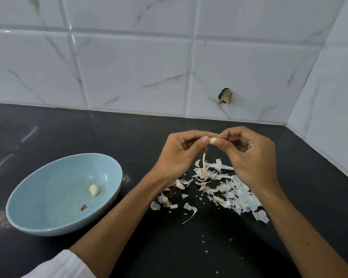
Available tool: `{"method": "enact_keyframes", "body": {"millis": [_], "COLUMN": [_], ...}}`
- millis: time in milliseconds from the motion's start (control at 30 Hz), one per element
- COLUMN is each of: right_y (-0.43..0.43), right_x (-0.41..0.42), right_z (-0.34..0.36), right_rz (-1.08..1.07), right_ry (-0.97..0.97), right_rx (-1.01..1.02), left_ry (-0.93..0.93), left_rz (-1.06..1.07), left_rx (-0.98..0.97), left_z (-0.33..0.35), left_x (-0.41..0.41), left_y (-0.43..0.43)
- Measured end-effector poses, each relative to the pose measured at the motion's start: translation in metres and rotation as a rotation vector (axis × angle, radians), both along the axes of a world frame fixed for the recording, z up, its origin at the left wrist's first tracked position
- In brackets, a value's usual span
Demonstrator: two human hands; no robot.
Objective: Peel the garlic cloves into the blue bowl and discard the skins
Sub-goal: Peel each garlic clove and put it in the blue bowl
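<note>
A pale garlic clove [213,140] is pinched between my left hand [181,155] and my right hand [247,155], held above the black counter. A thin strip of skin [204,161] hangs down from the clove. Under my hands lies a heap of white garlic skins [227,187], with a few unpeeled cloves [180,184] among them. The blue bowl [48,223] stands at the left and holds one peeled clove [94,190] and a small dark scrap [83,207].
The black counter [189,247] meets a white marbled tile wall [129,67] at the back and on the right. A broken hole in the tile [226,96] shows behind my hands. Small skin flakes lie scattered toward the front.
</note>
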State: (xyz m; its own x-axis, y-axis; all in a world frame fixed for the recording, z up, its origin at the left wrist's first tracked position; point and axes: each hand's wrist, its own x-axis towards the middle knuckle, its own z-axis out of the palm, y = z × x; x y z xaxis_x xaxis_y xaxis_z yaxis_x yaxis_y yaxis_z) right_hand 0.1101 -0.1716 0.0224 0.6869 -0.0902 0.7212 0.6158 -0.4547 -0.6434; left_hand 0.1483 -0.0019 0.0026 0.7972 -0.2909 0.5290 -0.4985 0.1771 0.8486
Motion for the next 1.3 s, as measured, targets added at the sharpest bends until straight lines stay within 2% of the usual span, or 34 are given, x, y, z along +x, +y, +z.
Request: {"method": "enact_keyframes", "body": {"millis": [367, 633, 967, 1167, 1300], "right_y": [0.000, 0.004, 0.010, 0.013, 0.016], "right_x": [0.005, 0.005, 0.003, 0.003, 0.005], "right_z": [-0.004, -0.007, -0.011, -0.015, -0.020], "right_rz": [0.164, 0.113, 0.079, -0.002, -0.026], "right_ry": [0.184, 0.236, 0.152, 0.006, -0.015], "right_rx": [0.082, 0.065, -0.044, -0.162, -0.270], "left_ry": [0.045, 0.114, 0.099, 0.212, 0.357], "left_rz": [0.010, 0.006, 0.131, 0.129, 0.074], "left_rx": [-0.036, -0.039, -0.113, -0.184, -0.308], "left_z": [0.001, 0.001, -0.002, 0.000, 0.002], "left_x": [-0.004, -0.011, -0.014, -0.020, -0.020], "left_y": [-0.004, -0.008, -0.016, -0.019, -0.019]}}
